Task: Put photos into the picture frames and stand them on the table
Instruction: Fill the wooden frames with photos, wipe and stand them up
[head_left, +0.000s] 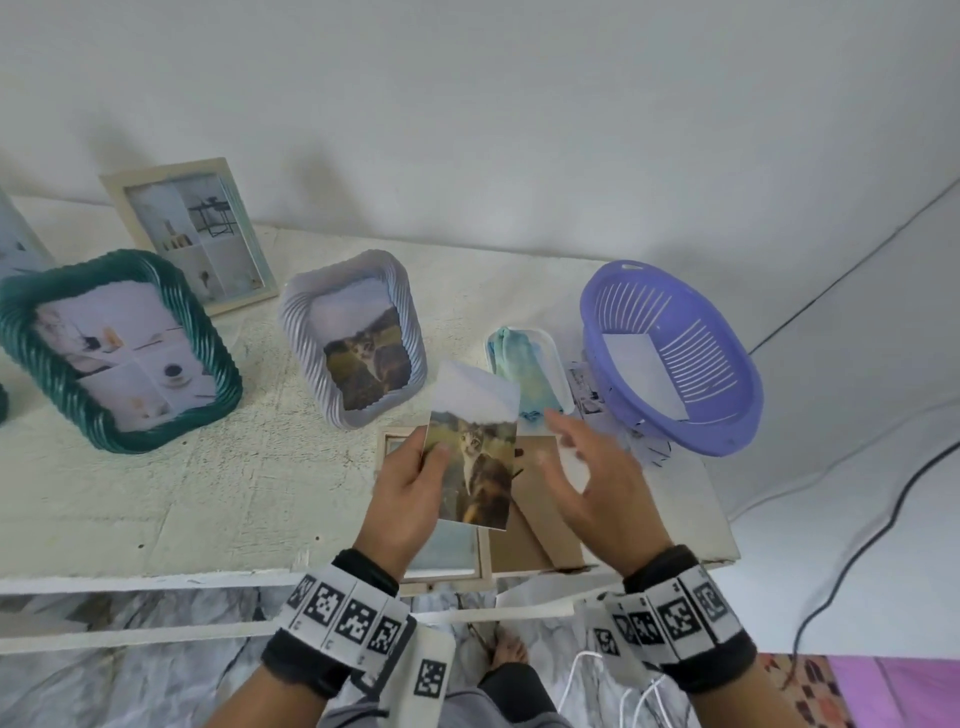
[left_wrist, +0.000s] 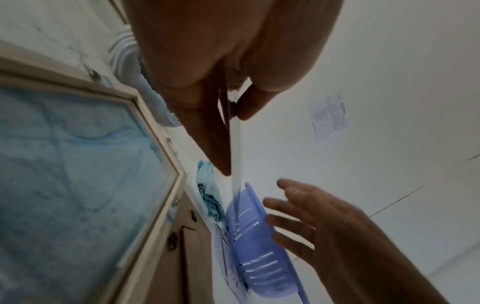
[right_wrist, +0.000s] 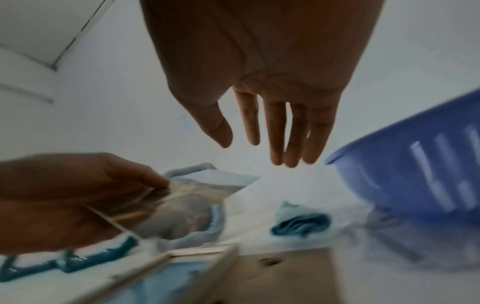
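Note:
My left hand (head_left: 415, 483) pinches a cat photo (head_left: 475, 457) by its left edge, thumb on the picture side, and holds it above an open wooden frame (head_left: 441, 571) lying face down at the table's near edge. In the left wrist view the photo (left_wrist: 235, 156) shows edge-on between thumb and fingers. A brown backing board (head_left: 540, 530) lies beside that frame. My right hand (head_left: 587, 467) hovers just right of the photo with fingers spread and straight, holding nothing; the right wrist view shows the same open palm (right_wrist: 262, 127). Three filled frames stand behind: green (head_left: 117, 348), cream (head_left: 195, 234), lilac (head_left: 356, 338).
A purple slotted basket (head_left: 680, 358) with a white photo back inside stands at the right end of the table (head_left: 156, 493). A white tray (head_left: 550, 348) with blue cloth sits between the basket and the lilac frame. A black cable (head_left: 857, 561) hangs past the table's right edge.

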